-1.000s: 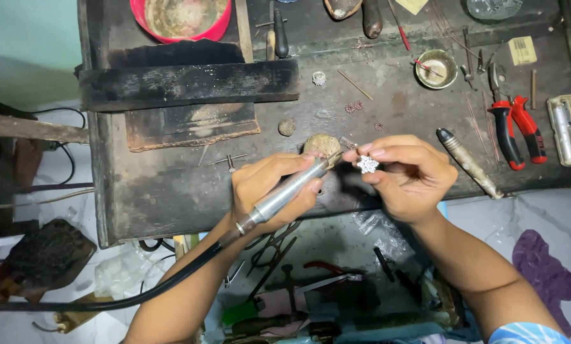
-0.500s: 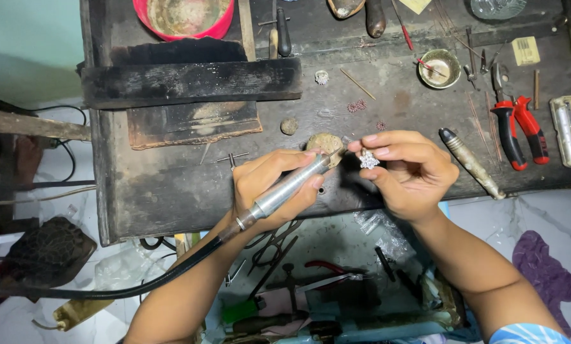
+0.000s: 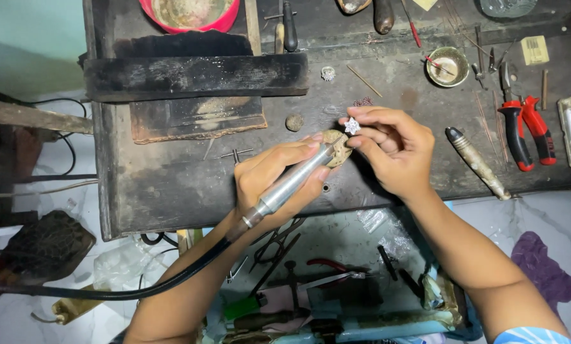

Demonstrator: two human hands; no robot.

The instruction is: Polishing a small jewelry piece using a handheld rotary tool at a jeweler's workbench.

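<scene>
Rotary handpiece [image 3: 289, 185] against ornament [image 3: 352, 126] (silver)

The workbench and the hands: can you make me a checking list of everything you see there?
Surface: dark, worn wooden workbench, scratched and stained.
Job's things: left hand grips a silver rotary tool; right hand pinches a small sparkly silver piece at the tool's tip.
Clutter: red-handled pliers, small metal bowl, red bowl, black block, spare handpiece, more tools in the open tray below.
Fingers: both hands closed on their things.
Cables: black hose runs from the tool off to the left.
Surroundings: pale floor, purple cloth.
</scene>
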